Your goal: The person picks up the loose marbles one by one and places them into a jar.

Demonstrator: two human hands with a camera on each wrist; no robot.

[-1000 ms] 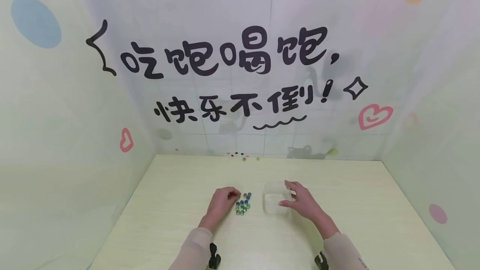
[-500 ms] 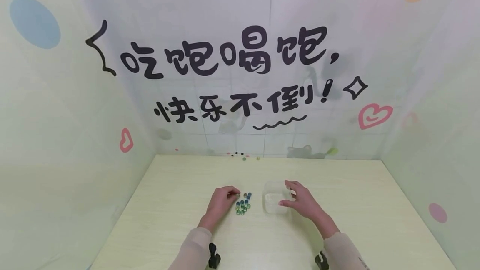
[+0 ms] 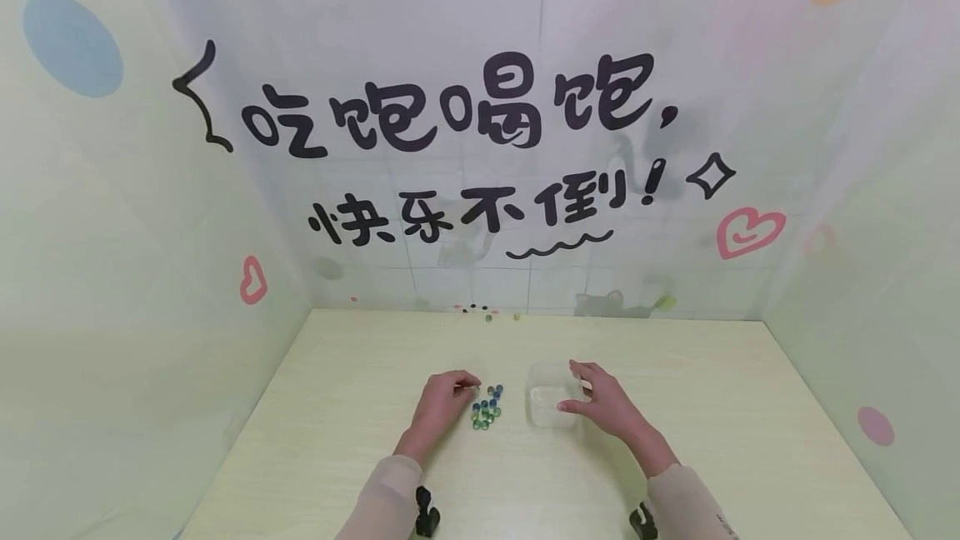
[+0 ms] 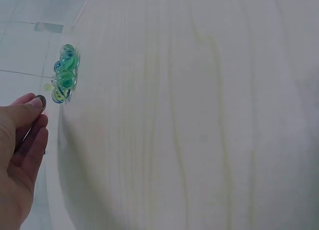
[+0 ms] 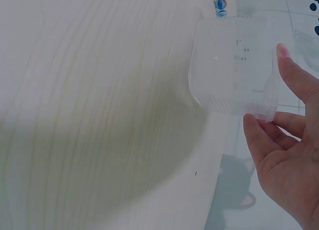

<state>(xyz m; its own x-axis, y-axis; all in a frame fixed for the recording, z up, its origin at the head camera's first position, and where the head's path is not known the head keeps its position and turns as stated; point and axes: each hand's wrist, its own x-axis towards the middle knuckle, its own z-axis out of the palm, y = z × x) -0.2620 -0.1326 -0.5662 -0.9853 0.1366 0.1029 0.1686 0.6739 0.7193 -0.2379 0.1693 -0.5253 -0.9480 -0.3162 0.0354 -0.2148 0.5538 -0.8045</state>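
One clear box (image 3: 543, 415): smooth, see-through plastic, corners rounded, base flat on the pale table (image 3: 337, 407), mouth facing up. Footprint near square; which side is its long axis cannot be told.

One right hand (image 3: 611, 411), at the right side of the box: thumb and fingers moderately wide apart, curved about that side, fingertips against the plastic near the rim.

One held marble (image 4: 41, 101), left of the box: small, round, dark in the left wrist view, pinched narrowly between thumb and fingertip of the left hand (image 3: 444, 405).

One marble cluster (image 3: 490, 418), about a dozen pieces, between the left hand and the box, apart from the box: glossy, translucent, glass-like, blue and green. Its long axis runs near to far, the far end leaning toward the box.

Two small greenish balls (image 3: 488, 318), well beyond the box, at the table's far edge.

Two light cloth sleeves (image 3: 390, 490), nearer the person than the box; a black clip (image 3: 427, 513) at each wrist.

One whitish backdrop (image 3: 420, 15), beyond the box and to both sides, printed with rounded black lettering (image 3: 495, 98) and coloured ovals (image 3: 72, 44). Table surface: fine wood grain.
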